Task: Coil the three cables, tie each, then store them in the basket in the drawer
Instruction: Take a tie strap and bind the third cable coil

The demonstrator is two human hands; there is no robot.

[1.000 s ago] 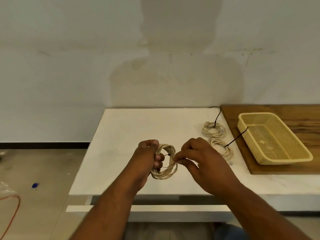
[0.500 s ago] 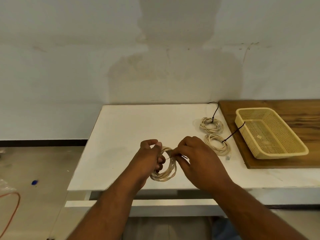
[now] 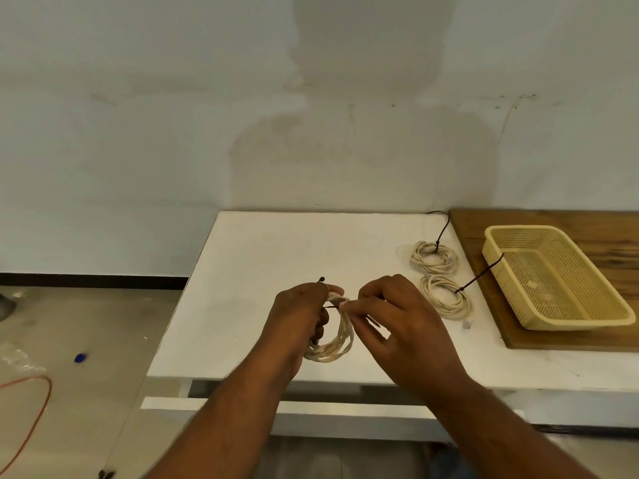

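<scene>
Left hand (image 3: 299, 318) grips coil (image 3: 337, 340) above tabletop (image 3: 276, 257), right hand (image 3: 397, 316) pinches thin tie (image 3: 331, 307) at its top.

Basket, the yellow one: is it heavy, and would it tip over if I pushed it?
Probably light: the basket is thin mesh full of holes, with nothing in it. It likely won't tip, being wide and low, flat on the wooden board. A push would more likely slide it.
</scene>
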